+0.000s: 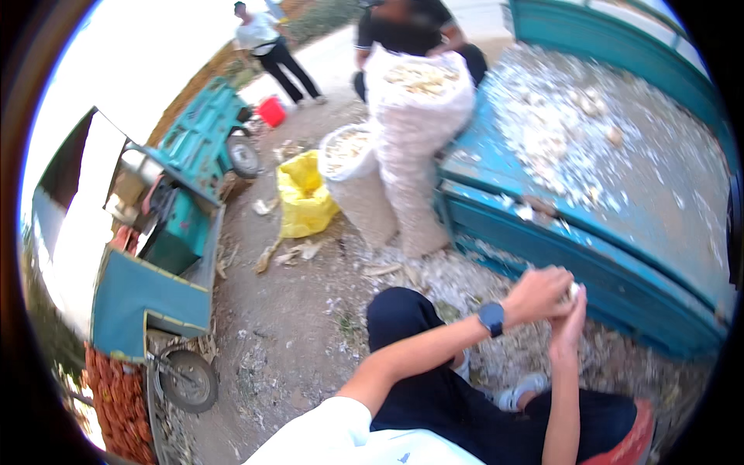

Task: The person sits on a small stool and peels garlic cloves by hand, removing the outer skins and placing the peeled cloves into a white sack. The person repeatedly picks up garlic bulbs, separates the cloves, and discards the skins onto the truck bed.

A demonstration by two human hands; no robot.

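My left hand [537,293], with a dark watch on its wrist, and my right hand [569,328] meet in front of the open side of a teal truck bed. Between their fingers is a small whitish piece [574,289], perhaps garlic; the fingers cover most of it. On the truck bed [668,168] lie pale bulbs [543,136], which look like garlic, among scattered white papery skins. Two tall woven sacks stand beside the bed's corner: a larger white sack [415,122] and a smaller one [363,197], both filled with pale pieces.
A yellow sack [305,203] stands open beside the smaller sack. A person in black [407,29] sits behind the large sack; another person [267,46] stands farther back near a red bucket [271,111]. Three-wheeled vehicles [157,290] are at left. Husks litter the ground.
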